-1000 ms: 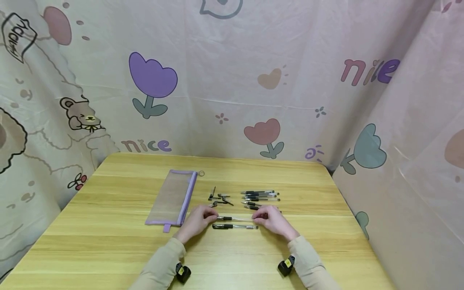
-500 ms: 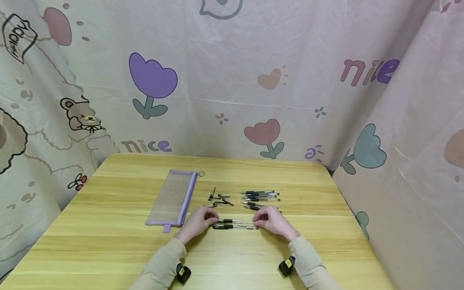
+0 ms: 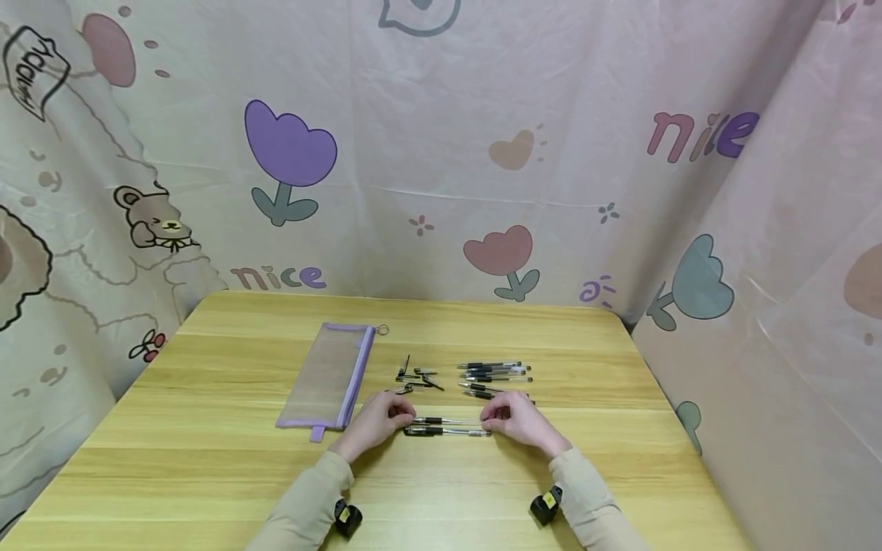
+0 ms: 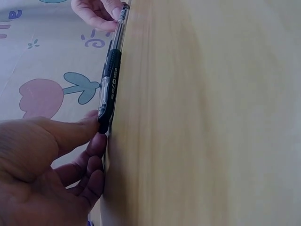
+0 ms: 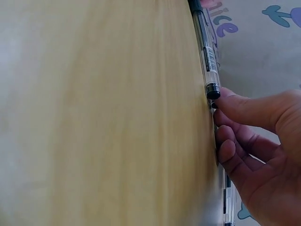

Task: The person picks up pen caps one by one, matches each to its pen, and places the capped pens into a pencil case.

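An uncapped gel pen [image 3: 432, 421] with a black grip and clear barrel lies crosswise between my hands. My left hand [image 3: 377, 422] pinches its tip end, thumb against fingers. At its other end, the right hand [image 3: 518, 419] pinches the barrel. Just in front, parallel and close beside it, a capped gel pen [image 3: 455, 432] rests on the table. In the left wrist view that capped pen [image 4: 113, 70] covers most of the uncapped one, and my left thumb is right at its cap end. The right wrist view shows its clear back end [image 5: 209, 61] near my right thumb.
Several loose black pen caps [image 3: 426, 372] lie behind the left hand. Several uncapped pens [image 3: 496, 373] lie in a group behind the right hand. A purple-edged mesh zip pouch [image 3: 320, 383] lies flat at left. A patterned curtain [image 3: 427, 153] stands behind the table [image 3: 441, 497].
Both hands have drawn the uncapped pen slightly nearer to the person, closer to the capped pen. Over the last half second almost nothing has moved.
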The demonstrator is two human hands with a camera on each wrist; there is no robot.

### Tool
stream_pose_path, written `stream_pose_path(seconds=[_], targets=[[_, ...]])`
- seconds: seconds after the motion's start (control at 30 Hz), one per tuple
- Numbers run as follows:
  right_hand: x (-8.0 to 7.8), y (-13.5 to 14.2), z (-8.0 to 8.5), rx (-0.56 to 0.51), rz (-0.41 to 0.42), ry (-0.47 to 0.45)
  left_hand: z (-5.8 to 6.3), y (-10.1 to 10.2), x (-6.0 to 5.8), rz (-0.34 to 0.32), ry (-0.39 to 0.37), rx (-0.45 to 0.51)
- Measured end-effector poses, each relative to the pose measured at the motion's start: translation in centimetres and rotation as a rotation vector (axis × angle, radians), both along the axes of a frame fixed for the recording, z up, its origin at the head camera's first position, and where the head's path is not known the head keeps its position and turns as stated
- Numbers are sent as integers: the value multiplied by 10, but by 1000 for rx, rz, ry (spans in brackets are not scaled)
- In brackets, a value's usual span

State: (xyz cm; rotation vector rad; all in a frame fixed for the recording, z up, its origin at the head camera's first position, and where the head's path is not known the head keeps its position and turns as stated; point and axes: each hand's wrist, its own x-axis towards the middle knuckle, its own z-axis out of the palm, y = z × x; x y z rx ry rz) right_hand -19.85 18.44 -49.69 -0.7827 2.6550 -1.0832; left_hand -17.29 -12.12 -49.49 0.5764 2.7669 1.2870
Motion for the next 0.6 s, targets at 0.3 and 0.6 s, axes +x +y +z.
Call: stream_pose_path(seconds=[0.3,0.6], targets=[[1,5,-2,-102,-138,-17,0,0,0,18,-34,3],[-12,18,0,-208,-334,57,-3,1,-1,40,-38,4]])
